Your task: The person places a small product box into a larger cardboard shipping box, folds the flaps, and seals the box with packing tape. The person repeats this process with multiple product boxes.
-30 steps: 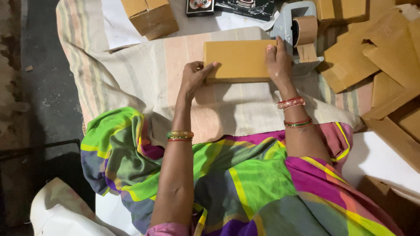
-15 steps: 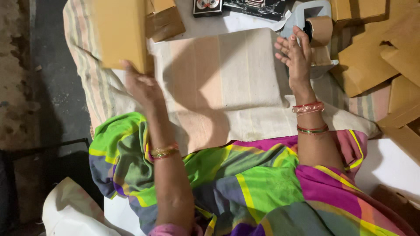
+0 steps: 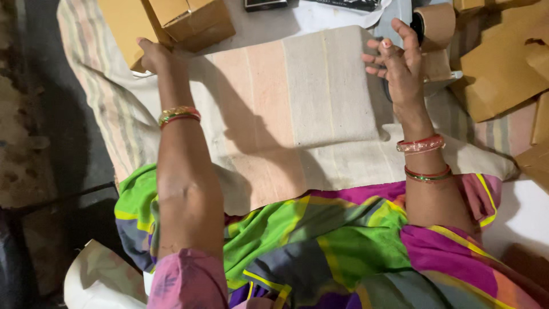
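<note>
Left hand (image 3: 153, 54): grips flat brown box (image 3: 123, 26), far left, top cut off by frame edge. Right hand (image 3: 400, 60): open, fingers spread, hiding part of tape dispenser (image 3: 434, 34). Striped cloth (image 3: 309, 97) between: bare.

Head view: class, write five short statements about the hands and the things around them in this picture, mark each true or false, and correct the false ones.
1. The left hand holds a flat brown cardboard box at the upper left. True.
2. The right hand grips the same box. False: it is open, fingers spread, beside a roll of brown tape.
3. A folded striped cloth lies between the two hands. True.
4. The cloth pad has a box lying on it. False: its top is bare.
5. Both wrists carry bangles. True: one set on the left wrist, two on the right.
</note>
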